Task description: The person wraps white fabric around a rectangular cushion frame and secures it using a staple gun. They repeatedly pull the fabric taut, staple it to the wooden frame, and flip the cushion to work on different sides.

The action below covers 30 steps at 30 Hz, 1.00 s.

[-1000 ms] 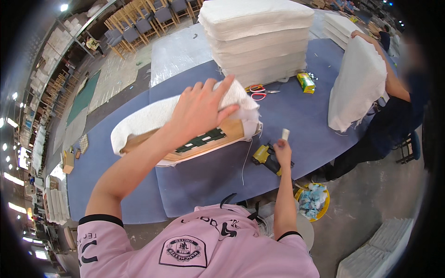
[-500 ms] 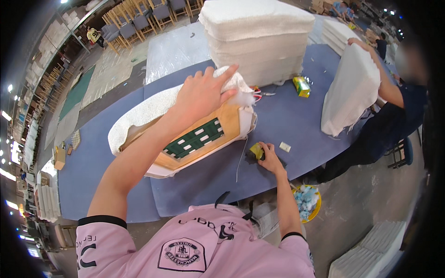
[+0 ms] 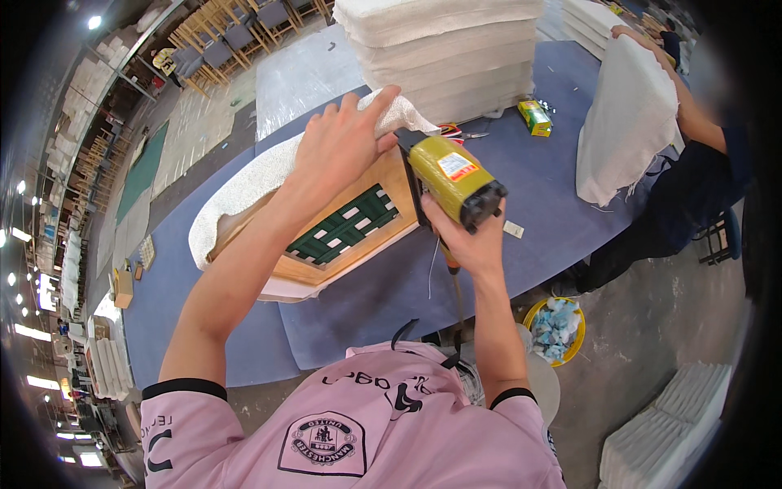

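Note:
A seat cushion stands on its edge on the blue-covered table point(image 3: 521, 187), its underside toward me. It has a wooden frame point(image 3: 389, 173), dark green webbing point(image 3: 342, 230) across the opening and white textured fabric point(image 3: 236, 187) over the far edge. My left hand point(image 3: 338, 145) grips that fabric at the upper right corner, thumb on the near side. In my right hand point(image 3: 472, 240) is a yellow-green staple gun point(image 3: 444, 167), its nose up against the frame's corner close to my left thumb. A hose hangs below its handle.
Stacked white cushions point(image 3: 440, 73) stand behind. Red-handled scissors point(image 3: 456, 133), a yellow-green box point(image 3: 534, 118) and a small pale block point(image 3: 513, 230) lie on the table. At the right a co-worker's arm point(image 3: 700, 122) holds another white cushion point(image 3: 623, 122). A yellow bucket point(image 3: 577, 342) sits below.
My right hand has lifted the staple gun from the table and brought it up and left to the cushion's corner. My left hand remains on the fabric.

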### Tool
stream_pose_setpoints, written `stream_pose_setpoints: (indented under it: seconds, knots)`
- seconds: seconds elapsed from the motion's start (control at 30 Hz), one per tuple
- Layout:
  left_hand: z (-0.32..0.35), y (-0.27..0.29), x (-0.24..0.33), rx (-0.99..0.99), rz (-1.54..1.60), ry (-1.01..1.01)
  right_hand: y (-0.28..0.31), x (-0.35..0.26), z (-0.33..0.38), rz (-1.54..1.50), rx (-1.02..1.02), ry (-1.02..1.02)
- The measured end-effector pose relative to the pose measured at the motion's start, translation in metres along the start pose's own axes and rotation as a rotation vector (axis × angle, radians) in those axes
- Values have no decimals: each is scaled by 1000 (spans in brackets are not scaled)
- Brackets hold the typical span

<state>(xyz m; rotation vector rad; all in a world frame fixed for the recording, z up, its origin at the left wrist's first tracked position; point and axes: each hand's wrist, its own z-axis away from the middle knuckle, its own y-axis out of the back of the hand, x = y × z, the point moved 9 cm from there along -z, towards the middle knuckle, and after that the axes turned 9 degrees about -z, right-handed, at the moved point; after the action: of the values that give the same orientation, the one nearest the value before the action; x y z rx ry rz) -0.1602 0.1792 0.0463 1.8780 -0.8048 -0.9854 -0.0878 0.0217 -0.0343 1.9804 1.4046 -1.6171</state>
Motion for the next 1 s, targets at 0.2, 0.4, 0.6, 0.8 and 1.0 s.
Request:
stream_pose_setpoints:
  seconds: [0.2,0.4,0.6,0.8,1.0]
  knots:
    - [3,5,6,6,0,12,-6,11,-12,89,-64,48]
    - [5,6,6,-18,10,28,-7,10,-13,67,-56,58]
    - [14,15,5,27,93,13,-4,26,-4,-2,68,-75]
    - [15,17,1,14,92,38,-7,24,-5,62,20,-37]
    - [1,-7,6,-245,135,-175,17,31,12,43,145,-47]
